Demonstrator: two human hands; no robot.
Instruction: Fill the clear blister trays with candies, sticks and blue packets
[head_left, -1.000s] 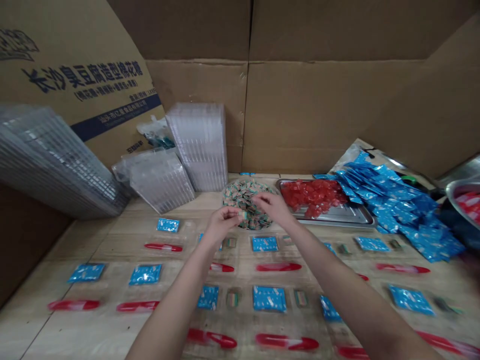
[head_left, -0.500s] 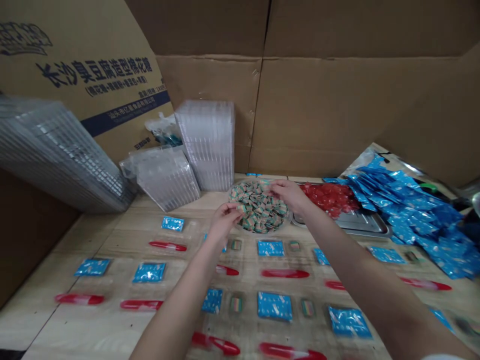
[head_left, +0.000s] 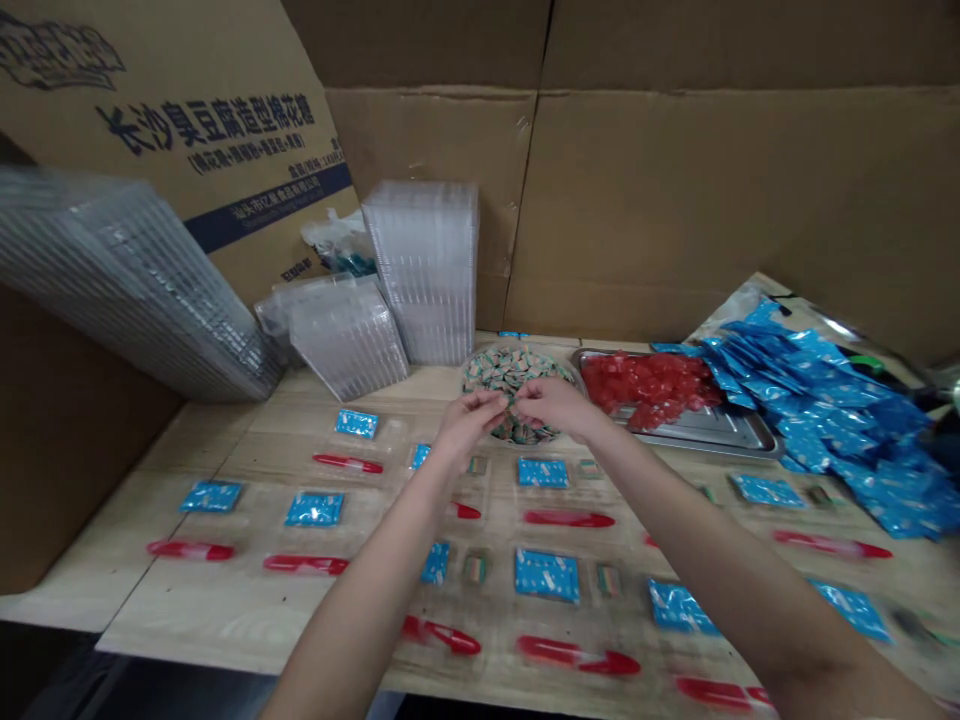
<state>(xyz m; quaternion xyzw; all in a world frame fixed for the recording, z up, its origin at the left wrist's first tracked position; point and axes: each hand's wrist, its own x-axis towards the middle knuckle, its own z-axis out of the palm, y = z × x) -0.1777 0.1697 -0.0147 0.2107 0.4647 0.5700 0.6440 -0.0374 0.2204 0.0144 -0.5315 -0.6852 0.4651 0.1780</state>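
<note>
My left hand (head_left: 469, 422) and my right hand (head_left: 553, 405) meet above a round clear dish (head_left: 517, 433) heaped with small striped packets (head_left: 511, 372). The left fingers are pinched and seem to hold one small packet, though blur hides it. My right fingertips curl toward them just over the heap, and I cannot tell whether they hold anything. Below my arms lie rows of clear moulded trays, each with a blue sachet (head_left: 547, 575), a red slender piece (head_left: 568, 519) and a small striped packet (head_left: 474, 569).
A metal tray (head_left: 742, 435) of red pieces (head_left: 645, 388) sits right of the dish, beside a heap of blue sachets (head_left: 832, 410). Stacks of clear plastic trays (head_left: 424, 270) stand behind on the wooden table (head_left: 202, 440), against printed cardboard (head_left: 202, 140).
My hands have drawn closer together over the dish. The whole scene has shifted up and to the right in view, showing more of the table's front edge.
</note>
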